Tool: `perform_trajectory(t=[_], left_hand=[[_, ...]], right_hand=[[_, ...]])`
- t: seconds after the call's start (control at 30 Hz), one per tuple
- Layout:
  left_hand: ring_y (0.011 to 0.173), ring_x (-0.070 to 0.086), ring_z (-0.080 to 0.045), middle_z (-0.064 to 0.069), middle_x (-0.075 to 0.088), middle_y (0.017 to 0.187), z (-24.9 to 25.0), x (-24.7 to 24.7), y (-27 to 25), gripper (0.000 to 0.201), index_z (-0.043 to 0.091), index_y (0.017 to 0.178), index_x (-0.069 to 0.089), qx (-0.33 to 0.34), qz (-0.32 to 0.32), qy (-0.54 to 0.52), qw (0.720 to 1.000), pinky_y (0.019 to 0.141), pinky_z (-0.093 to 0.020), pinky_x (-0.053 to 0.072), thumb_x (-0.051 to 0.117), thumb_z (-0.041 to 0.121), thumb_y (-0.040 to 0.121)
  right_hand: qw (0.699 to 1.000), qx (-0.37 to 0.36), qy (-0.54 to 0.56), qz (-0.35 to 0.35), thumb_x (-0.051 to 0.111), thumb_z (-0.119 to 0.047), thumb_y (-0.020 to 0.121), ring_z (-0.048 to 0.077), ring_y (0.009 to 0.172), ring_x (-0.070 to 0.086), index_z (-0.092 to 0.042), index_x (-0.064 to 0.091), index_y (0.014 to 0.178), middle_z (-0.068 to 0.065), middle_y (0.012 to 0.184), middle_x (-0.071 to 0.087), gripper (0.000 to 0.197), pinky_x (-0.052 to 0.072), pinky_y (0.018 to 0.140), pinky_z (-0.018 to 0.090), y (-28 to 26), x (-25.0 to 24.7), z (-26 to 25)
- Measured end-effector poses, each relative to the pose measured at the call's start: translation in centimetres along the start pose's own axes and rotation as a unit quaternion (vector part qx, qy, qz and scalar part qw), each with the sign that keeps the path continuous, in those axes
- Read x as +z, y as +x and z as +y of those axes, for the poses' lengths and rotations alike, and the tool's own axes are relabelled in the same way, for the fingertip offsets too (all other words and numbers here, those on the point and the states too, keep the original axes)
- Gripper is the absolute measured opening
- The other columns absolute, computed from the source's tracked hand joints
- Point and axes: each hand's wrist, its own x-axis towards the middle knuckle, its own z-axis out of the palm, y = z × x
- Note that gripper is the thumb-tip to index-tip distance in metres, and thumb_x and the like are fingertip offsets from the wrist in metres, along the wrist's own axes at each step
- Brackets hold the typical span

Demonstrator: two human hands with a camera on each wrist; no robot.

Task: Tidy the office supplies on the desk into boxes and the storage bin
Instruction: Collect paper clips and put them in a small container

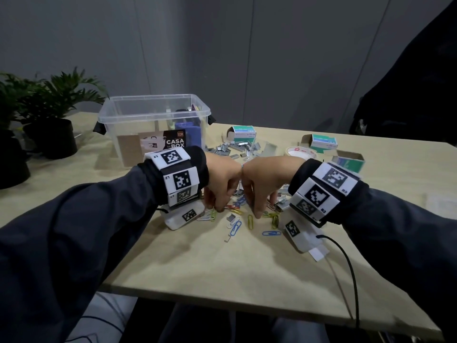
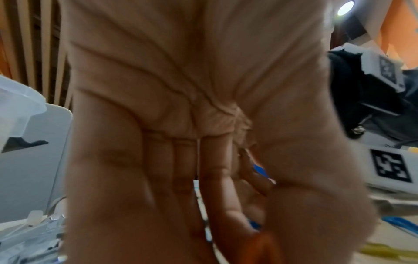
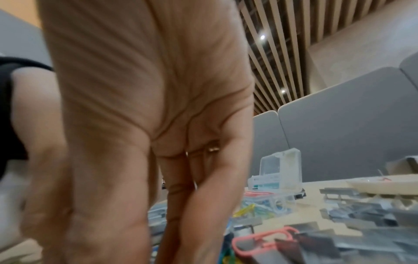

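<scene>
Both hands are down in the clip pile, knuckle to knuckle: the left hand (image 1: 222, 184) has its fingers curled under, its grip narrow and pinching at coloured paper clips (image 1: 236, 206), though how many it has I cannot tell, since the left wrist view shows only a blurred palm with scraps of blue and orange past the fingers. The right hand (image 1: 262, 186) points its fingers straight down onto the counter (image 1: 222, 263), grip loose and narrow, and looks to be raking rather than lifting; whether it holds anything I cannot tell. Working side by side like that makes sense for herding flat, slippery clips into one heap before scooping. Nearest the person, stray blue and yellow clips lie apart from the heap. Just behind the hands sits a scatter of grey staple strips (image 1: 232, 148), mixed in with a small clear plastic case (image 3: 281, 171) standing open, probably the clips' home. Further back, green-and-white staple boxes (image 1: 243, 136) wait with flaps open, a tape roll (image 1: 300, 152) between them. Far left, the clear storage bin (image 1: 153, 125) stands lidless, already holding a few things, so sorting looks roughly midway.
</scene>
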Motion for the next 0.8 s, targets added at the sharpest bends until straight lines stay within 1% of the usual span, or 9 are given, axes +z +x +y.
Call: perform_trajectory(t=[0.07, 0.2, 0.3, 0.4, 0.53, 0.6, 0.67, 0.73, 0.8], left_hand=[[0.057, 0.067, -0.021, -0.021, 0.07, 0.078, -0.3, -0.3, -0.2, 0.009, -0.003, 0.077, 0.069, 0.006, -0.009, -0.012, 1.0, 0.058, -0.028, 0.058, 0.077, -0.006, 0.073], [0.062, 0.07, -0.02, -0.017, 0.072, 0.074, -1.3, -1.3, -0.9, 0.015, -0.012, 0.086, 0.069, 0.022, -0.003, -0.05, 0.998, 0.06, -0.024, 0.056, 0.076, -0.005, 0.076], [0.064, 0.071, -0.02, -0.013, 0.071, 0.069, -2.1, -2.1, -1.4, 0.008, -0.008, 0.079, 0.068, 0.036, 0.011, -0.095, 0.995, 0.059, -0.022, 0.055, 0.075, -0.007, 0.076], [0.057, 0.068, -0.013, -0.006, 0.071, 0.064, -2.6, -3.1, -1.3, 0.008, -0.001, 0.074, 0.069, 0.061, 0.073, -0.126, 0.988, 0.057, -0.018, 0.053, 0.075, -0.006, 0.076], [0.06, 0.069, -0.014, -0.009, 0.072, 0.066, -2.3, -4.2, 0.1, 0.006, -0.006, 0.078, 0.071, 0.105, 0.192, -0.18, 0.959, 0.059, -0.022, 0.056, 0.076, -0.007, 0.075], [0.057, 0.068, -0.011, -0.007, 0.071, 0.063, -1.6, -4.5, 1.5, 0.007, -0.006, 0.077, 0.071, 0.109, 0.249, -0.191, 0.943, 0.056, -0.019, 0.054, 0.077, -0.006, 0.074], [0.05, 0.065, -0.005, -0.001, 0.068, 0.056, -1.0, -4.8, 3.1, 0.007, -0.006, 0.076, 0.071, 0.107, 0.302, -0.2, 0.926, 0.053, -0.014, 0.051, 0.077, -0.007, 0.073], [0.05, 0.065, -0.005, -0.004, 0.068, 0.06, -0.6, -5.0, 4.3, 0.008, -0.008, 0.078, 0.071, 0.101, 0.329, -0.202, 0.917, 0.055, -0.015, 0.054, 0.078, -0.007, 0.073], [0.05, 0.063, -0.003, -0.006, 0.068, 0.066, -0.4, -5.2, 5.2, 0.011, -0.008, 0.083, 0.072, 0.096, 0.313, -0.187, 0.926, 0.054, -0.013, 0.052, 0.077, -0.008, 0.073]], right_hand=[[1.0, -0.007, -0.001, -0.013, 0.082, -0.001, 0.074, 0.005, 0.051, 0.064, 0.0, 0.074, 0.095, 0.01, 0.082, 0.072, 0.022, 0.051, 0.049, 0.016, 0.0, 0.1, 0.0], [1.0, -0.016, -0.015, -0.019, 0.08, -0.003, 0.075, 0.006, 0.055, 0.065, -0.007, 0.077, 0.091, 0.007, 0.081, 0.074, 0.017, 0.053, 0.053, 0.018, 0.0, 0.0, 0.6], [0.999, -0.004, -0.032, -0.013, 0.08, -0.007, 0.075, 0.007, 0.051, 0.061, -0.011, 0.077, 0.09, 0.004, 0.076, 0.072, 0.016, 0.051, 0.053, 0.017, -0.1, -0.2, 1.5], [1.0, -0.005, 0.002, 0.008, 0.078, -0.008, 0.079, 0.005, 0.054, 0.062, -0.01, 0.077, 0.09, 0.0, 0.075, 0.072, 0.012, 0.049, 0.053, 0.017, -0.4, -1.1, 2.8], [0.983, 0.015, 0.08, 0.167, 0.073, -0.006, 0.083, -0.005, 0.047, 0.059, -0.013, 0.074, 0.084, -0.006, 0.066, 0.067, 0.007, 0.046, 0.048, 0.013, -0.8, -3.1, 4.9], [0.961, 0.025, 0.131, 0.242, 0.072, -0.004, 0.083, 0.001, 0.052, 0.062, -0.011, 0.074, 0.082, -0.002, 0.067, 0.067, 0.007, 0.049, 0.048, 0.014, -0.7, -3.6, 5.7], [0.942, 0.03, 0.172, 0.285, 0.071, -0.002, 0.082, 0.01, 0.059, 0.064, -0.009, 0.073, 0.079, 0.002, 0.069, 0.067, 0.009, 0.057, 0.057, 0.02, -0.5, -3.8, 6.3], [0.929, 0.033, 0.196, 0.313, 0.07, -0.001, 0.082, 0.016, 0.063, 0.066, -0.008, 0.074, 0.079, 0.005, 0.072, 0.068, 0.009, 0.06, 0.064, 0.026, -0.1, -3.8, 6.8], [0.917, 0.032, 0.204, 0.341, 0.069, 0.0, 0.082, 0.016, 0.062, 0.066, -0.006, 0.075, 0.083, 0.003, 0.07, 0.067, 0.009, 0.061, 0.062, 0.026, 0.1, -3.7, 7.1]])
